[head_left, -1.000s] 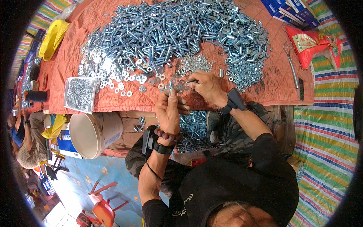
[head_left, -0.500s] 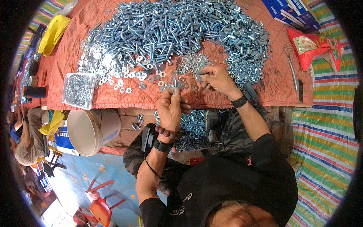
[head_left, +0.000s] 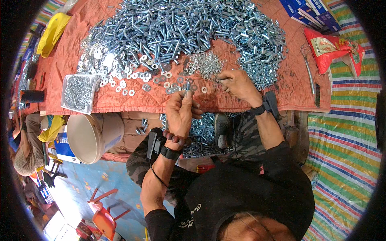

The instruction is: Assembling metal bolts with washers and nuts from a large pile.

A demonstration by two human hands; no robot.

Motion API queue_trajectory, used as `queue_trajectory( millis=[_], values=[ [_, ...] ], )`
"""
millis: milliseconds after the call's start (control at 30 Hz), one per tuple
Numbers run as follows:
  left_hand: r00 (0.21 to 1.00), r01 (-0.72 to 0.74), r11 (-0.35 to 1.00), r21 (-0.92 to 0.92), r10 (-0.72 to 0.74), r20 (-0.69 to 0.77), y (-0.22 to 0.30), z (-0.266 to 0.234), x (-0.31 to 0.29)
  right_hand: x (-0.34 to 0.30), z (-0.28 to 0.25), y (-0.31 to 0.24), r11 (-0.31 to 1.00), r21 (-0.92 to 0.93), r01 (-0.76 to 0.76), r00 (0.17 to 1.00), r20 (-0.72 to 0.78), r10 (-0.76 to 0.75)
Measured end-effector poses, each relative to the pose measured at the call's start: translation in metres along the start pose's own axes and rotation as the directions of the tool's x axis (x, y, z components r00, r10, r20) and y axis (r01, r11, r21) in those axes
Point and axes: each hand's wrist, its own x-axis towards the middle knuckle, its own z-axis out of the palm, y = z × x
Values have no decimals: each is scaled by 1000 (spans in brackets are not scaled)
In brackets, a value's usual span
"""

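Note:
My left hand [head_left: 179,114] pinches a silvery bolt [head_left: 188,86] between thumb and fingers, its shank pointing up, just above the near edge of the cloth. To its right, my right hand [head_left: 241,87] is closed, thumb and fingertips pressed together beside a small heap of lock washers [head_left: 205,64]. Whatever those fingertips hold is too small to make out. Flat washers [head_left: 145,75] lie scattered beyond and left of my left hand. Behind both hands spreads a big pile of bolts [head_left: 169,30], with short metal sleeves [head_left: 257,52] and nuts [head_left: 263,80] at its right side.
An orange quilted cloth [head_left: 295,92] covers the work surface. A clear tub [head_left: 65,94] of small washers stands at its left edge, above a white bucket [head_left: 72,138]. On the right lie a red bag [head_left: 321,50] and a metal tool [head_left: 309,72]. More bolts [head_left: 207,132] lie below the edge.
My right hand has moved slightly right, away from my left hand. My left hand keeps the bolt upright in nearly the same place. The whole view has shifted a little.

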Motion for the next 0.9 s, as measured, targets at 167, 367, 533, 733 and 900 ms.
queue_trajectory(
  millis=[167, 367, 533, 733, 900],
  values=[
    [1000, 11, 1000, 16, -12, 10, 0, 4, 0, -2, -7, 4, 982, 173, -77, 996, -29, 84],
    [1000, 4, 1000, 13, -4, 26, 0, 6, 0, -1, -12, 1, 967, 191, -167, 985, -2, 171],
    [999, 0, 1000, 17, 0, 33, -2, 7, 1, -1, -7, 1, 994, -100, 34, 989, -141, -48],
    [999, -15, 999, 52, 13, 52, -4, 9, 0, 0, 2, 11, 973, -200, 117, 979, -139, -146],
    [996, -50, 993, 105, 42, 78, -6, 10, -2, -6, -8, -11, 987, 138, -77, 997, 2, 78]
  ],
)
